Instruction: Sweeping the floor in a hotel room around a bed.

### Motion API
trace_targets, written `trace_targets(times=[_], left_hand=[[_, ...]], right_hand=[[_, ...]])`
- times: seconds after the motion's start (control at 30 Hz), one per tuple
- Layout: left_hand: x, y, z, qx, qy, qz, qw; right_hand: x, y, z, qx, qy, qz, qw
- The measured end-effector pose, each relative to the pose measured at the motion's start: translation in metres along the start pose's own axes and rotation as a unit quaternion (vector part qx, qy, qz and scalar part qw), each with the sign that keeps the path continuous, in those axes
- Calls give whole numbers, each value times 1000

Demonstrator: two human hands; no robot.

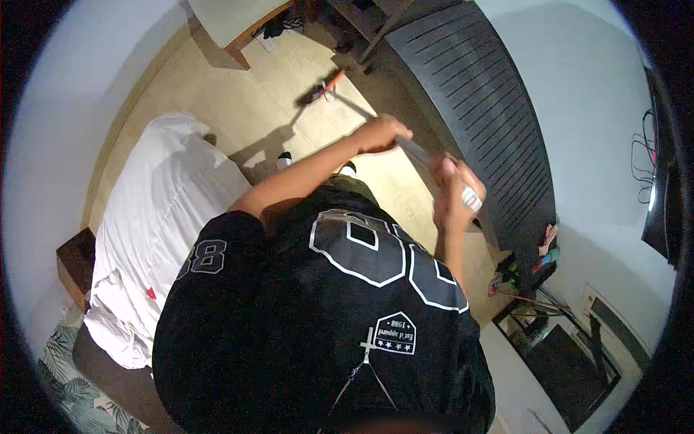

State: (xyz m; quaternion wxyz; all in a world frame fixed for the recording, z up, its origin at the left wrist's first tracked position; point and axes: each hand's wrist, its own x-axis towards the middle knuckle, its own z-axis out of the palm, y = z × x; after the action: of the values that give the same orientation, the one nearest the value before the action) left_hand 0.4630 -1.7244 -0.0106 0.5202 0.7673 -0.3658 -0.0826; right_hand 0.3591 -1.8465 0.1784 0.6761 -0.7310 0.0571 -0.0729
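A broom with a red-orange head (334,82) and a grey handle (413,150) reaches across the pale tiled floor. My left hand (382,133) is closed around the middle of the handle. Higher up, near its top end, my right hand (458,187) grips the same handle, slightly blurred; a small white item shows at this hand, its kind unclear. The broom head is low at the floor, ahead of my feet, with dark bristles or shadow beside it. The handle's top end is hidden by my right hand.
A bed with a white sheet (173,179) stands on my left. Along the right runs a long dark ribbed panel (477,92). Ahead are a wooden furniture leg (237,57) and footwear (267,42). A framed mirror (564,363) leans at lower right.
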Motion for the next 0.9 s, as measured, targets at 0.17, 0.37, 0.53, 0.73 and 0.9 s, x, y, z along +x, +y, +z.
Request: trace_targets(times=[0.17, 0.37, 0.53, 0.73, 0.9], left_hand=[[16, -61, 10, -5, -19, -93, 995], [6, -60, 75, -38, -111, -38, 992], [35, 50, 72, -18, -210, -59, 976], [48, 22, 67, 0, -62, -22, 998], [29, -56, 73, 42, 22, -27, 999]], right_hand=[[28, 81, 10, -75, -2, -64, 995], [-3, 53, -23, -146, -5, 21, 989], [-18, 0, -76, -134, 63, 75, 986], [2, -1, -72, -10, 59, 18, 998], [15, 80, -43, -101, -12, -22, 995]])
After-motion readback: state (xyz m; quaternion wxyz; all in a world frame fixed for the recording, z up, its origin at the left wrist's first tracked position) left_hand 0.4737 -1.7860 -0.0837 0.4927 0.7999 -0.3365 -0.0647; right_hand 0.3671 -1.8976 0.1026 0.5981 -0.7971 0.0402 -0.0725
